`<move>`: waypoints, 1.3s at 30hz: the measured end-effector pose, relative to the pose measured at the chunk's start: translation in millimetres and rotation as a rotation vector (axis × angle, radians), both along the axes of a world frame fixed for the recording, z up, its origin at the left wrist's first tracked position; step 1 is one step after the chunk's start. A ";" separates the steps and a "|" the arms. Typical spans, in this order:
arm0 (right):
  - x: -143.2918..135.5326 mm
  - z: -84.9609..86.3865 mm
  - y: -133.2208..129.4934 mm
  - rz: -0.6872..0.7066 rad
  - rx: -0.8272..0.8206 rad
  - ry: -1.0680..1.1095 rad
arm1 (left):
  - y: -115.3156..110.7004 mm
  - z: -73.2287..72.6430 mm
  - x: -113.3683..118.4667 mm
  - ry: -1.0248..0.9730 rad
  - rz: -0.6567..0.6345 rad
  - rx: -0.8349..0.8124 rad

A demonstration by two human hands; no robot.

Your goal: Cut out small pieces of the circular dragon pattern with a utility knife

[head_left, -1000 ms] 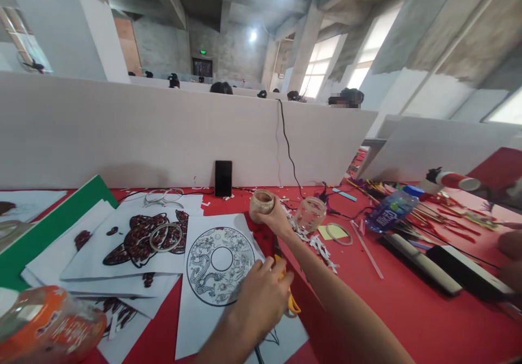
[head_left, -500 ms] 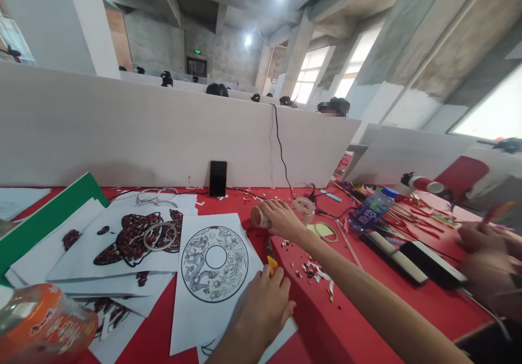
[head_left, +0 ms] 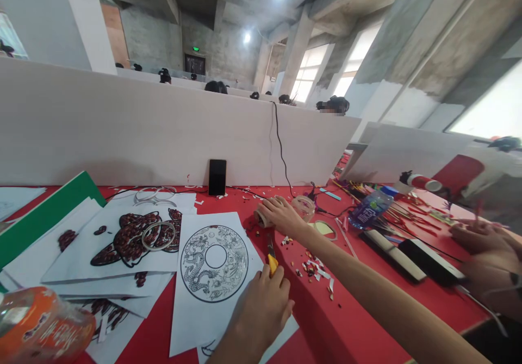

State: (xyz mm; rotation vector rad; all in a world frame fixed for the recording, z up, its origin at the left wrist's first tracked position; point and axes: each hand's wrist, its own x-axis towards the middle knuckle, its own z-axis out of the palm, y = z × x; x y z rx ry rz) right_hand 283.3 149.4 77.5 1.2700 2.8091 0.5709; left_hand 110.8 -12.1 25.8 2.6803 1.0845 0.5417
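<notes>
On the red tabletop [head_left: 342, 331], right of a circular dragon drawing [head_left: 215, 257], the right hand [head_left: 281, 214] curls round a small tilted jar [head_left: 262, 219] while the left hand [head_left: 263, 299] grips a yellow-handled cutter [head_left: 272, 264].

I see on my monitor a dark phone [head_left: 217, 177] upright at nine o'clock before a white partition [head_left: 101, 119], a blue-capped bottle [head_left: 369, 210] toward three, an orange-labelled jar [head_left: 51, 323] at eight, a green sign [head_left: 196, 49] at eleven.
</notes>
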 end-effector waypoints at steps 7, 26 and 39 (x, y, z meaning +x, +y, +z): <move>0.4 2.8 2.0 0.031 0.019 0.041 | -1.1 1.2 0.4 -0.003 0.009 0.009; 15.8 11.8 0.7 -0.130 -0.159 0.424 | -0.6 -0.6 -0.7 -0.021 0.004 -0.002; -17.4 -43.2 84.5 -0.202 -0.208 1.137 | -5.7 -1.4 2.8 -0.043 -0.045 0.016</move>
